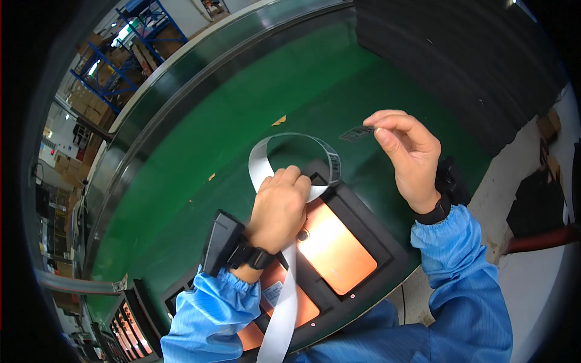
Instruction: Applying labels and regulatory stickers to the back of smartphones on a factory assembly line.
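— While both forearms come up from the near edge in blue smock sleeves, what does each hand have?

— Two hands, each with a black wrist strap. The left hand [279, 209] is closed around a long white backing strip of label tape [284, 302]; the strip runs from the near edge up through the fist and curls into one open loop [296, 142] just beyond the knuckles. The right hand [407, 154], raised to the right of that loop, pinches one small dark rectangular label [356, 133] between thumb and forefinger, clear of the strip.

— How many labels are on the strip?

— I can make out one printed patch [334, 163] on the right side of the loop; beyond that I cannot tell.

— And beneath the hands?

— One black moulded tray [369, 227] on the green belt surface [242, 139], holding glossy orange-copper plates [336, 248]. Two show clearly, one right of the strip and one partly under it; the strip and the left arm hide much of the nearer one. A black block-shaped device [219, 242] sits at the left wrist.

— Anything else?

— More trays with orange slots [130, 327] at the near left, a stack of black foam sheets [460, 66] at the far right, blue storage racks [130, 45] with cardboard boxes far left, and a few tan scraps [279, 121] on the belt.
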`<state>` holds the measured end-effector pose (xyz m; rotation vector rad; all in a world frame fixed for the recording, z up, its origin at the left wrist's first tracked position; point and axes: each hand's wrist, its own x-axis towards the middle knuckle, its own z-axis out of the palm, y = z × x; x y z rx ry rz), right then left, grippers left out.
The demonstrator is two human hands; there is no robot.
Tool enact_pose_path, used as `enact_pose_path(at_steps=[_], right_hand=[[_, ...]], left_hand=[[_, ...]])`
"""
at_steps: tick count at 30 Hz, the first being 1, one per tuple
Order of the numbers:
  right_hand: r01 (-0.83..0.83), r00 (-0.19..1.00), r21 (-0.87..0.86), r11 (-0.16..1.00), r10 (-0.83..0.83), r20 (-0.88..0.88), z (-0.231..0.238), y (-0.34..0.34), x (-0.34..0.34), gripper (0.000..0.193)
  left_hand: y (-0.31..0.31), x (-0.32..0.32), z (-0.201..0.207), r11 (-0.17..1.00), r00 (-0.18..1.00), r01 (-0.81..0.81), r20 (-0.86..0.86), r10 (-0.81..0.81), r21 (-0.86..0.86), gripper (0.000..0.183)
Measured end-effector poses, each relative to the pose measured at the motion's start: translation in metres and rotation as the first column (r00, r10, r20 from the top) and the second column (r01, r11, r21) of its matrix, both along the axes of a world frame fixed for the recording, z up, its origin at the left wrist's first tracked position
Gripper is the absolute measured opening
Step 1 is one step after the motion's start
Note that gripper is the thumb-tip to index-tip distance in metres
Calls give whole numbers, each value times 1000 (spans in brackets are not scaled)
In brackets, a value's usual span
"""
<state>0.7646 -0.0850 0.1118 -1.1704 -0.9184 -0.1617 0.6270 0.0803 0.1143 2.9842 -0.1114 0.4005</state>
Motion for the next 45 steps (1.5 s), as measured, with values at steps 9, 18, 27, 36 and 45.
enact_pose_path(at_steps=[9,18,27,36,45], right_hand=[[-284,938,-294,913,201,-283,-18,-20,15,8],[-382,844,-715,586,537,-12,-12,-12,-22,11],[-285,819,-806,518,568,75,-19,-19,-45,9],[-190,834,-824,535,530,152,-20,-16,-54,13],[-147,814,-830,538,542,207,-18,-15,-56,14]], left_hand=[[-85,-122,22,953,982,190,64,-180,-238,38],[-130,-129,46,940,950,296,155,-271,-170,30],[-159,-124,42,983,978,69,204,-33,-172,21],[-175,-125,37,964,995,96,32,-91,-247,21],[-181,-124,35,947,994,101,-15,-111,-305,21]])
